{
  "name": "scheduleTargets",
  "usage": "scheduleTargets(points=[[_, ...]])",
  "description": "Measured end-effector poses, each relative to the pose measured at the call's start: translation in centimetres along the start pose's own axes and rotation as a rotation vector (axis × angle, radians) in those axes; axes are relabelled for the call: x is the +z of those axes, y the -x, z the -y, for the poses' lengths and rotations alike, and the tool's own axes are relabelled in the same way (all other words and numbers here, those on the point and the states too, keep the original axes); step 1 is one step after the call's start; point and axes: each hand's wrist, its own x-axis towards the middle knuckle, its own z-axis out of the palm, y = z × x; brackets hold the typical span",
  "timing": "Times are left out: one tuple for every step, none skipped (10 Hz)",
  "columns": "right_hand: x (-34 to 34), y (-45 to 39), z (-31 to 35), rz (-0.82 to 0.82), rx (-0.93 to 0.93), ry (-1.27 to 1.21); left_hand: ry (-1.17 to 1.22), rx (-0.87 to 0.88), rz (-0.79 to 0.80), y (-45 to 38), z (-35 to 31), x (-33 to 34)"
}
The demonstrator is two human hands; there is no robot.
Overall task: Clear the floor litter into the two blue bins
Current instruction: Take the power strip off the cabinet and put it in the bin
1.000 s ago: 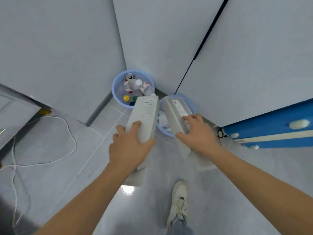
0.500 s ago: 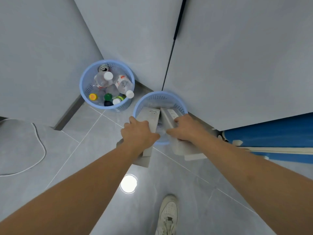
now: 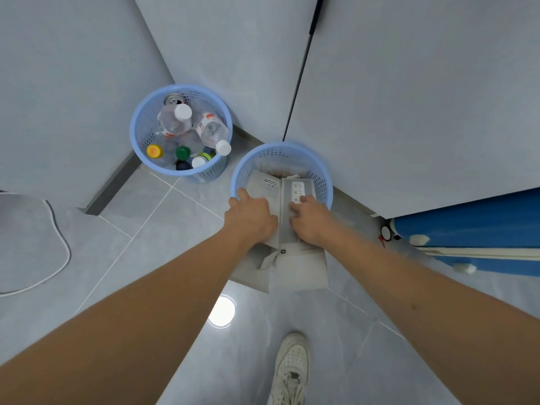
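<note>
We look down into a corner where pale grey walls [image 3: 409, 83] meet a grey tiled floor [image 3: 146, 229]. A blue padded object [image 3: 473, 226] lies on the floor by the right wall, and a white cable [image 3: 62, 258] loops across the floor at far left. Our two bare forearms reach forward from the bottom edge, and one white sneaker [image 3: 292, 369] stands on the tiles below them.

Two round blue bins sit in the corner, near each other but apart. The left bin [image 3: 137, 141] holds plastic bottles [image 3: 211, 130], loose caps and a drink can [image 3: 173, 99]. The right bin [image 3: 325, 182] holds paper scraps.

We hold two long grey cardboard boxes side by side, touching, with their far ends inside the right bin and their near ends sticking out over its front rim. Our left hand [image 3: 251, 219] is curled around the left box [image 3: 260, 188], fingers wrapped over its edge. Our right hand [image 3: 311, 220] grips the right box [image 3: 301, 267], which has a power strip printed on it, fingers pressed on its top face.
</note>
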Motion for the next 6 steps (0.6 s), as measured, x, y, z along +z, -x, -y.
scheduleTargets(points=[[-0.2,-0.5,0.4,-0.017,-0.005,0.012,0.003,0.004,0.018,-1.0,-0.1,-0.3],[-1.2,-0.8,0.9,0.021,0.011,0.072,-0.021,0.007,0.028,-1.4,-0.2,-1.1],[-2.1,-0.2,1.0,-0.062,0.009,0.096,-0.095,0.052,-0.059,-0.5,-0.1,-2.6],[-4.2,2.4,2.8,-0.196,0.006,0.021,-0.102,0.164,-0.226,1.6,0.8,-4.9],[-6.3,6.1,5.3,-0.234,-0.017,-0.066,-0.066,0.265,-0.292,5.8,1.3,-7.5],[-10.9,12.7,8.6,-0.294,-0.058,-0.14,0.031,0.339,-0.355,11.9,2.3,-12.5]])
